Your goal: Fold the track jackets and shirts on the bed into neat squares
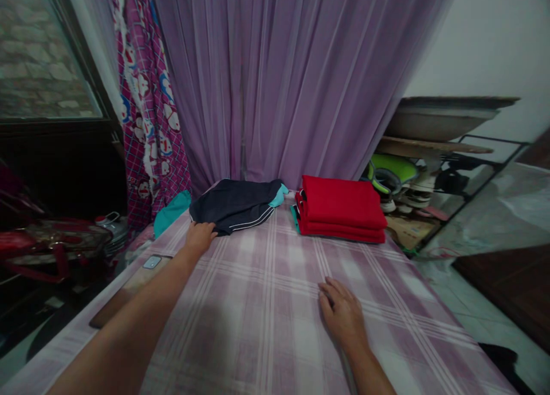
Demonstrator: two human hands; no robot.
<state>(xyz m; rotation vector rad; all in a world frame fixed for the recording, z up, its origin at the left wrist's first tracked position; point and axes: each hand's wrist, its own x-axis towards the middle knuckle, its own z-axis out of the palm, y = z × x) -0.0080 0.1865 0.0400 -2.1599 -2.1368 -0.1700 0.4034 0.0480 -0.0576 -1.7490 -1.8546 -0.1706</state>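
My left hand [201, 237] reaches to the near left corner of a dark navy garment [234, 200] at the table's far side. Its fingers are closed over the cloth's edge. White stripes run along the garment's near side, and a turquoise part shows at its right end; whether it is a jacket or trousers I cannot tell. My right hand [341, 309] rests on the checked tablecloth [258, 315], open, fingers slightly bent, holding nothing. Beyond it sits a stack of folded red clothes [344, 206], with black and turquoise edges showing at its left side.
A phone [129, 289] lies along the left edge, partly behind my left forearm. Turquoise cloth [172, 211] lies at the far left corner. Purple curtains [275, 85] hang behind the table. To the right stands a rack with shoes [412, 197].
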